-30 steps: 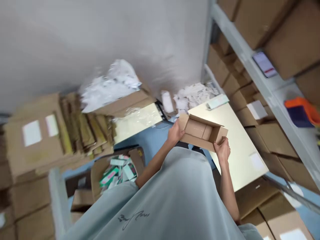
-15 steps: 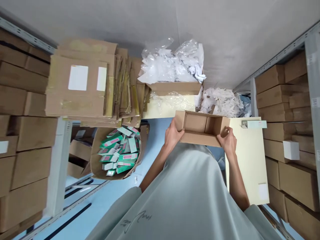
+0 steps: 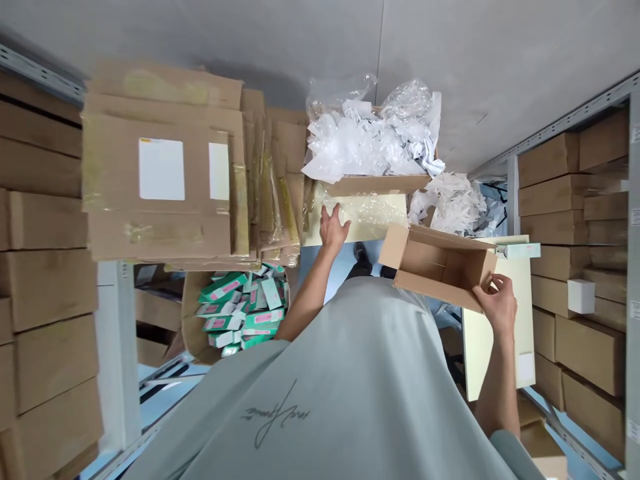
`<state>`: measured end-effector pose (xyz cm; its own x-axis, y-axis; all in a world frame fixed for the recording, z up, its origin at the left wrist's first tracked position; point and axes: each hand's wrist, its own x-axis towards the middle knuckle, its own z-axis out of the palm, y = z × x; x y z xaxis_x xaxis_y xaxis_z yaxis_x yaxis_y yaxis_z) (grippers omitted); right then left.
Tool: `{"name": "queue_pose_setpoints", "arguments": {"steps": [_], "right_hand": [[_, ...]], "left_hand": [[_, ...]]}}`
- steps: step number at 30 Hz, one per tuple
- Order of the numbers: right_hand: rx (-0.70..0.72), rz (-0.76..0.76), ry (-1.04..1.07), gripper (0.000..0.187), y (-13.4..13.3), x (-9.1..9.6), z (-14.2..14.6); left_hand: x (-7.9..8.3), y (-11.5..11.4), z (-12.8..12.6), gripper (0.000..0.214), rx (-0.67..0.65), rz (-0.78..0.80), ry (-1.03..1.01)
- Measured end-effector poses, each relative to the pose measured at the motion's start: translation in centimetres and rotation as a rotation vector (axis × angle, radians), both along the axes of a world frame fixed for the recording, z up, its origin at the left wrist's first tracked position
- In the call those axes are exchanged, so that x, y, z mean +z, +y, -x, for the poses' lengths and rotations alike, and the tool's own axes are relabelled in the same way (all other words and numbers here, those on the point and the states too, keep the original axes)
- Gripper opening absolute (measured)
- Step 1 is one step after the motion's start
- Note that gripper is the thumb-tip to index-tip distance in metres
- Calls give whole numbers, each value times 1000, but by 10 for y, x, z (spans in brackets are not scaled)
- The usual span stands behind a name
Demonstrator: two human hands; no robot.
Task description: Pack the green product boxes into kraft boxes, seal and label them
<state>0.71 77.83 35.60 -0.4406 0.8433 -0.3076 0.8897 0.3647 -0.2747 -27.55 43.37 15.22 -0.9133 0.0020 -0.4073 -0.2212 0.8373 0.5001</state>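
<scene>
My right hand grips the right end of an open cardboard box, thumb on its near wall. The box is tilted and nothing shows inside it; one end flap sticks out to the left. My left hand is off the box, fingers spread, over the pale yellow tabletop. Clear plastic wrap lies just beyond its fingertips. Behind that stands a carton heaped with crumpled white paper and clear plastic.
Flattened cartons are stacked at the left. Below them a large carton holds green and white small boxes. Shredded paper lies at the back right. A small pale box sits on the right-hand board. Shelved cartons flank both sides.
My left hand has let go of the box and moved forward over the tabletop, its fingers opening. The box, in my right hand, has shifted right and tilted. The view has moved slightly.
</scene>
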Motion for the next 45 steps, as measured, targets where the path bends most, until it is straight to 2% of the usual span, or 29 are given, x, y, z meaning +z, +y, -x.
{"name": "queue_pose_setpoints", "arguments": {"steps": [4,8,11,15,23,26,31,36,41,45], "right_hand": [[11,-2,32,63,-1,-3,3],[30,14,76,62,5,-13,9],[47,35,94,62,14,-20,14],[76,66,131,61,25,-33,20],[215,136,100,59,29,-83,64],[243,141,82,58,31,-97,82],[278,166,130,54,30,-119,108],[321,232,216,50,12,-142,142],[405,295,184,48,-17,-156,173],[467,350,136,48,-30,-155,186]], "left_hand": [[-19,-1,5,60,-1,53,24],[-17,-17,1,49,9,92,55],[-1,-36,-8,37,52,93,124],[26,-52,-19,29,157,0,240],[65,-37,-16,30,194,15,272],[88,-40,-23,30,185,41,364],[138,-67,-41,26,241,56,584],[192,-89,-56,27,326,22,846],[248,-82,-68,26,340,-73,1007],[276,-65,-74,27,318,-218,1069]]}}
